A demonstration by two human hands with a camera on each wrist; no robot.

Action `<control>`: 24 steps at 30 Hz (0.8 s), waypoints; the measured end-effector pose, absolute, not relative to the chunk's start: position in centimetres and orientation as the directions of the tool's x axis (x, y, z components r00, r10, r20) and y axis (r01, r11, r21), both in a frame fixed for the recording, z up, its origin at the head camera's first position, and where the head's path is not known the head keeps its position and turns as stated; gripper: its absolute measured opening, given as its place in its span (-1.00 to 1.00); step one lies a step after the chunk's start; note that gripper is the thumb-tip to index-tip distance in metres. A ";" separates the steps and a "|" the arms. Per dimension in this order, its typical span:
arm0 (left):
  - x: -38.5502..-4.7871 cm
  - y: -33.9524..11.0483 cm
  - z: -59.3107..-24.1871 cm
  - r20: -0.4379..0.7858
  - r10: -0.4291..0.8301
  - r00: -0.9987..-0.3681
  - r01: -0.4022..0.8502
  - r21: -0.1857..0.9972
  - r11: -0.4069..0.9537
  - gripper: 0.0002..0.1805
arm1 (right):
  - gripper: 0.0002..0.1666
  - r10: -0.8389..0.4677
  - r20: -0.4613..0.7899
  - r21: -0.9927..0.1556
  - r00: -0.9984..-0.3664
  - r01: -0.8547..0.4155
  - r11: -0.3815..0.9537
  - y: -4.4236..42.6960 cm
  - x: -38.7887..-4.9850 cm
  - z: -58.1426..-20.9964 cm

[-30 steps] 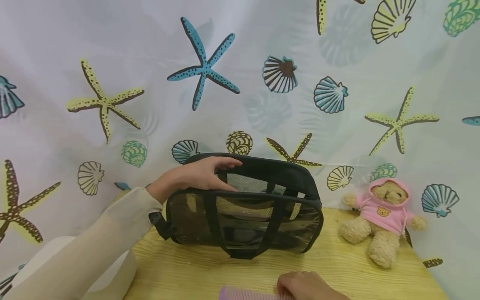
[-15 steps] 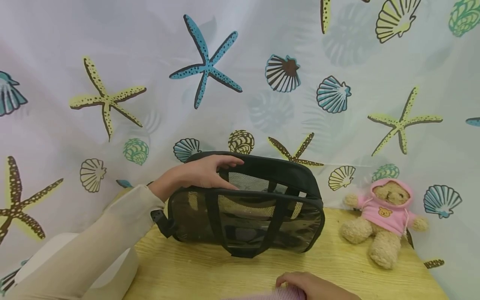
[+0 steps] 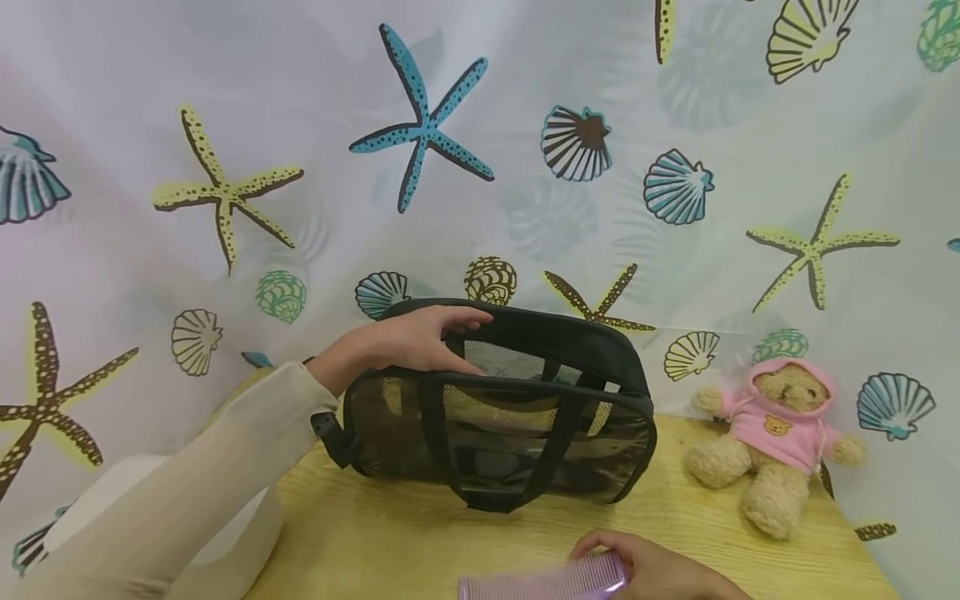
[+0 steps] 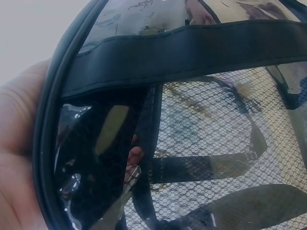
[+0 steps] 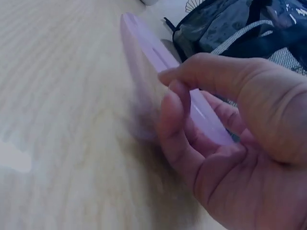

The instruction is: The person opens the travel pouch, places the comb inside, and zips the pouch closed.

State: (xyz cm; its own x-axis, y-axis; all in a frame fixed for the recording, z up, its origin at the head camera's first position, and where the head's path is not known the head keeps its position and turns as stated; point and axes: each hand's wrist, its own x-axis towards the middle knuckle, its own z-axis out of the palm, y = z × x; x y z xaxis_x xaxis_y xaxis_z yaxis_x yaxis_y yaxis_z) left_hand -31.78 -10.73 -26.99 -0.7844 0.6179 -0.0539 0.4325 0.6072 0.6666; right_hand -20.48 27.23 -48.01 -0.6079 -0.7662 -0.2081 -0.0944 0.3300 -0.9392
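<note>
A black bag with clear sides [image 3: 498, 433] stands on the table, its top unzipped and parted. The left hand [image 3: 408, 340] lies at the top opening, thumb on the front rim and fingers at the back rim, spreading them. In the left wrist view the clear panel and mesh [image 4: 206, 129] fill the picture, the left hand [image 4: 19, 143] at its edge. The right hand [image 3: 660, 567] pinches a purple comb [image 3: 547, 582] by one end, in front of the bag. In the right wrist view the right hand [image 5: 240, 134] has thumb and fingers round the comb [image 5: 148, 45], raised off the table.
A teddy bear in a pink hoodie [image 3: 783, 429] sits against the curtain at the right. A white container [image 3: 247, 533] stands at the left, partly under the left sleeve. Behind everything hangs a curtain [image 3: 465, 233] with starfish and shells.
The comb, earlier low at the bottom edge by the right hand, is now gripped, lifted and more in view. The left hand keeps its place on the bag. The head view has shifted slightly.
</note>
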 end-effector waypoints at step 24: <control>-32.1 -10.9 -26.9 -0.055 0.637 -0.769 0.452 0.657 0.603 -0.03 | -0.20 -0.786 -0.082 -0.980 -0.613 -0.093 0.175 28.0 -21.4 -50.9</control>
State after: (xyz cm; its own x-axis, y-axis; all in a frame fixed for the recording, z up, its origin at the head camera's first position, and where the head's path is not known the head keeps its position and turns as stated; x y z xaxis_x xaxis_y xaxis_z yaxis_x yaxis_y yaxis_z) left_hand -32.07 -10.86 -26.92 -0.7693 0.6365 -0.0554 0.4518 0.6032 0.6573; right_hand -21.40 28.02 -50.92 -0.6134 -0.7855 -0.0819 -0.0933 0.1750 -0.9801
